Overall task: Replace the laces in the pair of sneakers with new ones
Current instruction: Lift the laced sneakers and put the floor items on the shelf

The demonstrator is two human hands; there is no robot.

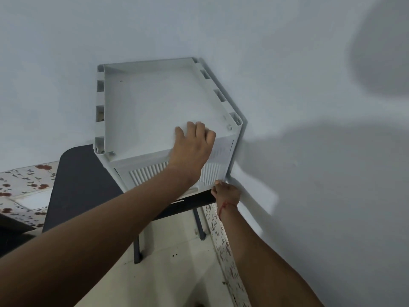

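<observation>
No sneakers and no laces anywhere in view, so the task's own things are somewhere out of sight, perhaps inside the white plastic cabinet (163,107) with the recessed top and slatted front that fills the middle of the head view. That cabinet stands on a dark chair (81,187) pushed into the corner of the pale grey wall (309,151).

The left hand (192,147) lies over the cabinet's top front edge, fingers curled down onto the top panel, bracing it more than grasping. The right hand (225,192) is at the cabinet's lower front corner, below and to the right of the left, fingers pinching the bottom edge of the slatted front panel.

My read: this is the fetching step, opening the front of the cabinet to get at the shoes or new laces. Lacing itself looks not yet begun. Next, the right hand needs to swing or lift that panel clear while the left steadies the cabinet, since it sits perched on the chair. Below the cabinet, pale floor tiles (177,273) and floral-patterned tiles (24,185) to its left.
</observation>
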